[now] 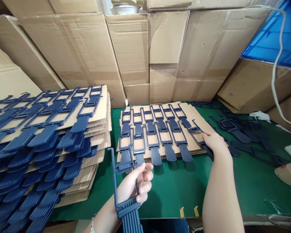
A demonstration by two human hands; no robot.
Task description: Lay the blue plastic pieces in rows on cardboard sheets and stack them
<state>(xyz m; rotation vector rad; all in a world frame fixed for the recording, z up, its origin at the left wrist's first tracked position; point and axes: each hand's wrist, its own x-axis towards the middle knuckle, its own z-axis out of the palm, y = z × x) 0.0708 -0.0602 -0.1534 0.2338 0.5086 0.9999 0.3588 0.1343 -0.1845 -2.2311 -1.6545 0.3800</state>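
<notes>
My left hand (141, 185) is closed around one side of a dark blue plastic frame piece (127, 207), which has a ribbed paddle end pointing down toward me. At the right end of a cardboard sheet (196, 118), my right hand (214, 142) grips another frame piece (196, 129) by its side; the fingertips are partly hidden. Beside it, two rows of matching frame pieces (163, 142) lie on the sheet, with the front row's paddles hanging over the near edge.
A tall stack of cardboard sheets (99, 129) layered with blue pieces stands at the left. Loose dark pieces (242, 132) are heaped on the green table (169, 194) at the right. Large cardboard boxes (87, 48) wall off the back. A white cable (274, 74) hangs at the right.
</notes>
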